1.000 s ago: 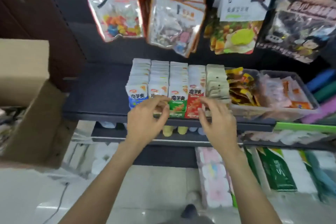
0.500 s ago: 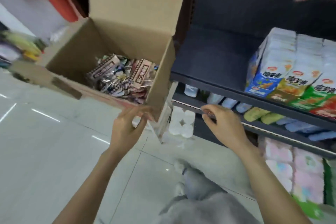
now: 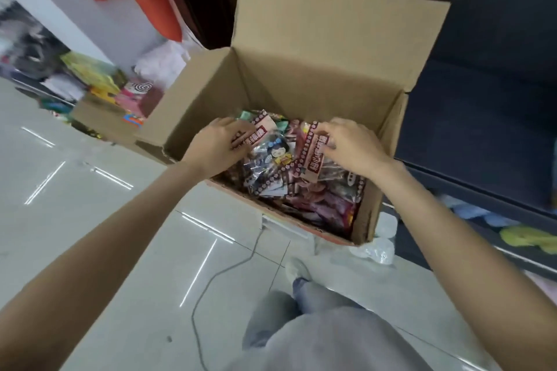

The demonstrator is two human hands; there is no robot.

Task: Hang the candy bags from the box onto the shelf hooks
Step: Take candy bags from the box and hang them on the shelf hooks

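Note:
An open cardboard box [image 3: 304,75] stands on the floor in front of me, its flaps up, filled with several clear candy bags with dark red printed headers. My left hand [image 3: 215,146] reaches into the box's left side and grips the header of one candy bag [image 3: 272,150] with a cartoon face. My right hand [image 3: 351,144] is inside on the right and pinches the top of a second candy bag [image 3: 315,161] lying diagonally. More bags [image 3: 319,205] fill the box's bottom beneath. The shelf hooks are out of view.
A dark shelf unit [image 3: 482,129] rises right of the box, with packets on its lowest tier [image 3: 527,235]. A smaller box of mixed goods [image 3: 111,108] sits on the floor at left. A grey cable [image 3: 211,280] runs over the tiles by my leg [image 3: 301,325].
I turned from the shelf's snack packs to the box at left. Both hands moved from the shelf edge down into the box and took hold of candy bags.

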